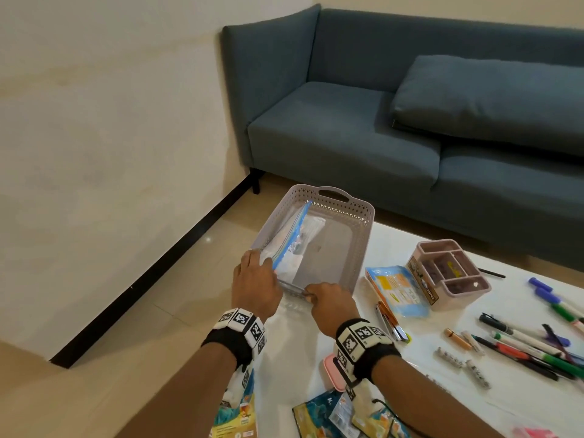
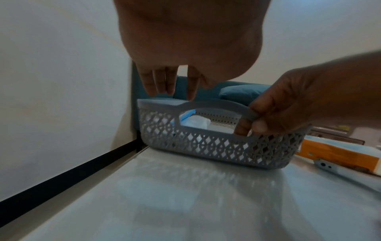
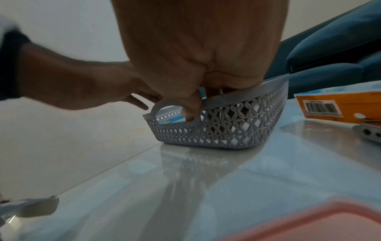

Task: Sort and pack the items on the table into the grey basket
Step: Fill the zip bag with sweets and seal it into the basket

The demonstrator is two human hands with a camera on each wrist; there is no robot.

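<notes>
The grey basket (image 1: 347, 207) stands at the far left corner of the white table (image 1: 395, 390). A clear zip bag with a blue seal (image 1: 292, 238) leans inside it along the left wall, also showing through the handle hole (image 2: 195, 121). My left hand (image 1: 257, 273) has straight fingers (image 2: 163, 84) touching the basket's near left rim (image 2: 156, 101) by the bag. My right hand (image 1: 319, 294) grips the basket's near handle (image 2: 243, 110), thumb (image 3: 191, 107) hooked through the handle hole of the basket (image 3: 237, 127).
Right of the basket lie an orange-blue packet (image 1: 398, 289), a pink compartment organizer (image 1: 448, 273) and several pens and markers (image 1: 521, 343). A pink box (image 1: 330, 371) and snack packets (image 1: 325, 415) lie near me. A blue sofa (image 1: 410, 121) stands behind; the table's left edge drops to the floor.
</notes>
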